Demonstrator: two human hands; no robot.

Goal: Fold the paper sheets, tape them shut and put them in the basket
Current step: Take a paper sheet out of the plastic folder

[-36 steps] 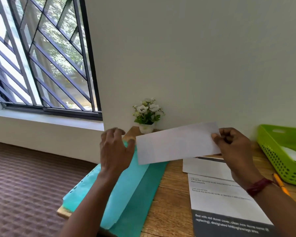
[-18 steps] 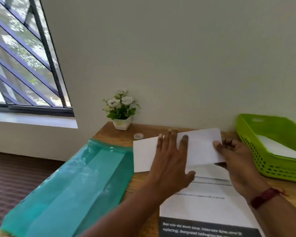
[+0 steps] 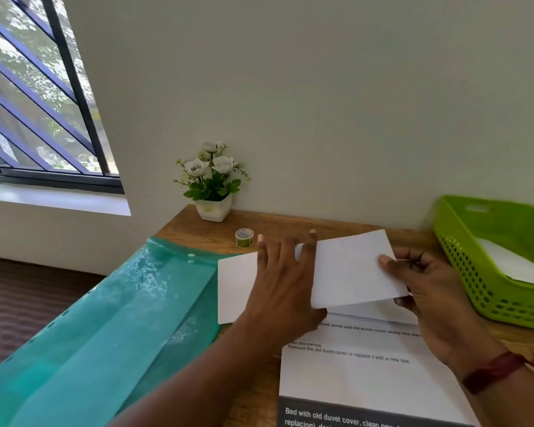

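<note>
**A:** Where was the folded paper (image 3: 352, 269)?

**B:** In the middle of the wooden table (image 3: 290, 224). Its left edge sat right at the right edge of the teal folder (image 3: 121, 318). Its right part was tilted up off the wood.

**A:** And the hands?

**B:** The left hand (image 3: 282, 282) lay flat across the paper's middle, fingers straight, pressing it down. The right hand (image 3: 429, 291) pinched the paper's right edge between thumb and fingers and held that flap raised over the printed sheet (image 3: 367, 374).

**A:** What room was around it?

**B:** There was bare wood on the far side, up to the wall. Only the tape roll (image 3: 244, 237) stood there, just beyond the left fingertips, and a flower pot (image 3: 213, 208) sat in the far left corner. The green basket (image 3: 463, 266) stood near the right hand without touching it, with a white sheet (image 3: 512, 263) inside. The printed sheet filled the near side, and the folder covered the table's left edge.
</note>
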